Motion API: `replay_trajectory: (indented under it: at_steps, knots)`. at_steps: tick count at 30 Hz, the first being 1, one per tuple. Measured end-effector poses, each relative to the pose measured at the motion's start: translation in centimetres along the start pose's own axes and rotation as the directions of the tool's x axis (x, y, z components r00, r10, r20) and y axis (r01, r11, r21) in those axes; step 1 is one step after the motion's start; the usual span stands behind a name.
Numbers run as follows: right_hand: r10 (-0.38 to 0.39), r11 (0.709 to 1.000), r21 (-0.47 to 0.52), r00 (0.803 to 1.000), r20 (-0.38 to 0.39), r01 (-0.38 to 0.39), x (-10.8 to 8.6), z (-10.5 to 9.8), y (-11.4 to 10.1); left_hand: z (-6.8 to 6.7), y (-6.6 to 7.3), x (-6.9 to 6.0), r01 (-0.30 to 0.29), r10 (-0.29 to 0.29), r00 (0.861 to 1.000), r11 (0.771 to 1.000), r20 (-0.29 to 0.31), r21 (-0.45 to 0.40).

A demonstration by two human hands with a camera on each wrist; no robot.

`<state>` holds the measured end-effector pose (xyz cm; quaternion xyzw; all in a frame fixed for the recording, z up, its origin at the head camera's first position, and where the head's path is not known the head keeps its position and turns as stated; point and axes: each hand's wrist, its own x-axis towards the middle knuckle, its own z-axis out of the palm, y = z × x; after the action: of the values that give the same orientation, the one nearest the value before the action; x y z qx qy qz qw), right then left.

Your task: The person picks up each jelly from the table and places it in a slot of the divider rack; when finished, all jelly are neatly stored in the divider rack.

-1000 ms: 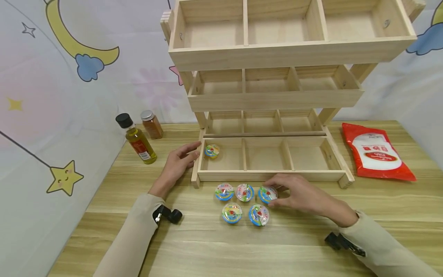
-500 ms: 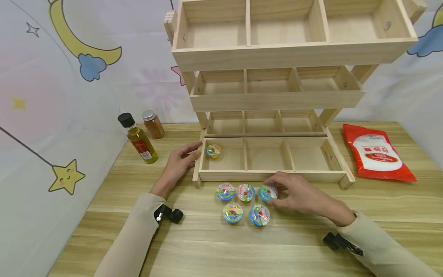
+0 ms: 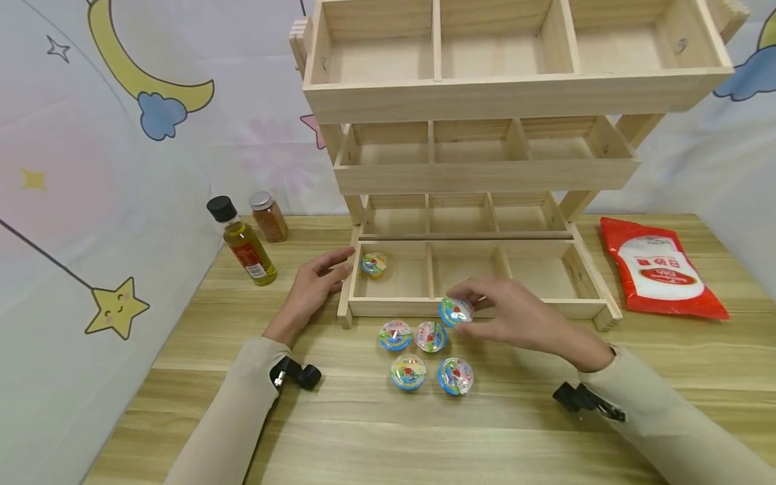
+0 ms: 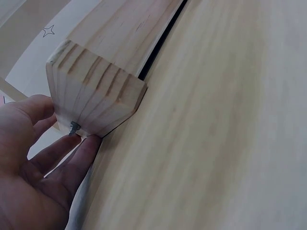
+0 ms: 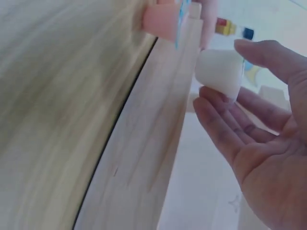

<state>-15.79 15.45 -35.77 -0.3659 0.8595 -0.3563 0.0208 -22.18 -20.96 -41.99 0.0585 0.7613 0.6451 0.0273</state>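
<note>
The person's right hand (image 3: 524, 313) had its thumb and fingertips closed on a cup (image 3: 453, 312), holding it off the table (image 3: 364, 438) at the front of the rack's bottom tray (image 3: 570, 310). From where I stood, I couldn't tell whether that cup touched the tray. The left hand (image 3: 310, 288) lay against the left end of the rack (image 3: 388, 180) — fingers loose on the wood, not clenched.

Four cups (image 3: 409, 373) stood on the table before the tray, two near it and two closer to the person. A yellow cup (image 3: 374, 264) sat inside the tray's left compartment (image 3: 403, 279), near its outer wall.

Off to the left stood a black-capped bottle (image 3: 247, 249), with a silver-lidded jar (image 3: 271, 219) just behind it. A red bag (image 3: 663, 269) lay by the rack's right end — well apart from the cups. A pale cloth (image 3: 261, 54), printed with a yellow moon (image 3: 182, 98), hung behind.
</note>
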Motion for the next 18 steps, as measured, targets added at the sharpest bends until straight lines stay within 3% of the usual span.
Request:
replay_trajectory:
  at_steps: [18]
  knots:
    - [0.055, 0.99, 0.13, 0.998, -0.006, -0.054, 6.1, 0.8, -0.1, 0.0, 0.1, 0.0, 0.01, -0.01, 1.0, 1.0, 0.001, -0.012]
